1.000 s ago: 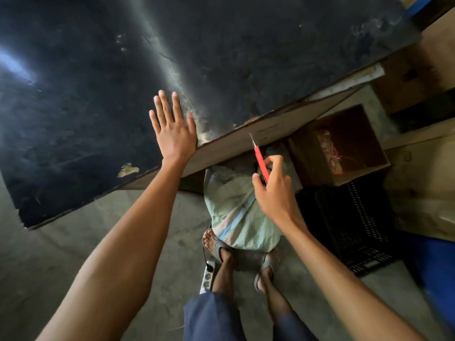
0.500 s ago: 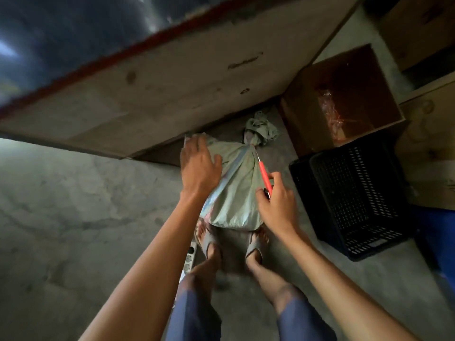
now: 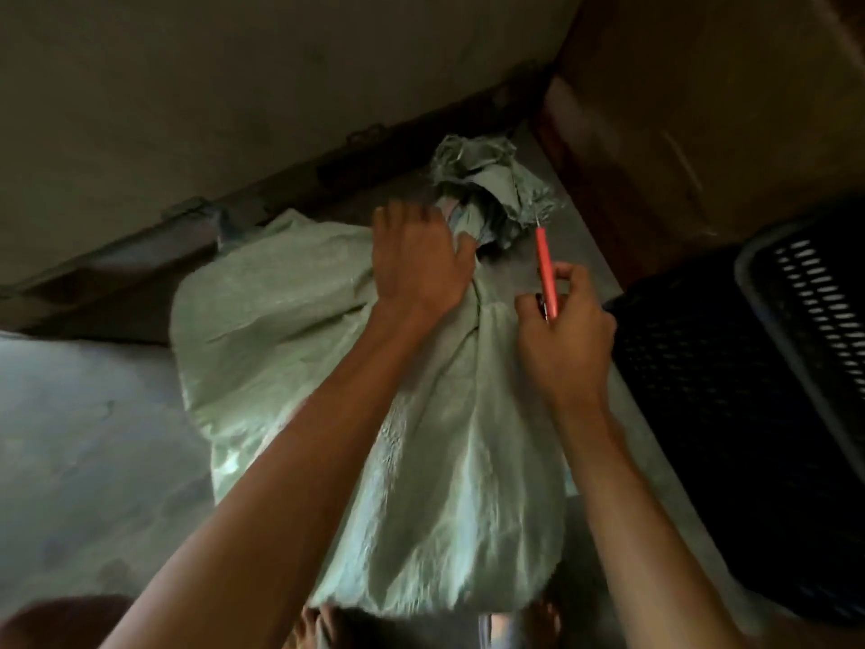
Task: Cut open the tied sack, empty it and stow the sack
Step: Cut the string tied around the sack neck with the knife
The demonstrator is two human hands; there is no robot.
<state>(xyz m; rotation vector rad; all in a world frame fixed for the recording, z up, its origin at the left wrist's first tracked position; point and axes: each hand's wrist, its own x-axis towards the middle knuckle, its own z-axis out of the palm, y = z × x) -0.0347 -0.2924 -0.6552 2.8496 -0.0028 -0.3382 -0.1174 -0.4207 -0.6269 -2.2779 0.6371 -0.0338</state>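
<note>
The sack (image 3: 374, 414), pale green and still tied, lies on the concrete floor (image 3: 84, 414) just in front of the feet, its bunched neck (image 3: 491, 199) pointing away toward the low edge of the worktop (image 3: 234, 110) overhead. A second ago the left hand (image 3: 416, 260) was pressed flat on the dark top of the worktop; half a second ago it had dropped onto the sack's upper side, and now it is clamped around the gathered throat just below the knot, fingers curled into the fabric. The right hand (image 3: 561, 339) has been carried down with it and is closed on the red cutter (image 3: 546, 274), held upright with its thin tip touching or nearly touching the ruffled fabric at the neck's right side; which of the two cannot be told through the blur. The view has also been brought much closer, so a crouch or bend is implied. No cut is visible yet and nothing has been emptied. The step in hand is judged to be the first one: the neck is being steadied so the tie can be severed. A black crate (image 3: 772, 367) stands just right of the sack and a brown box (image 3: 702, 110) beyond it. Care is called for, since the blade will be worked close to the left fingers (image 3: 461, 248).
</note>
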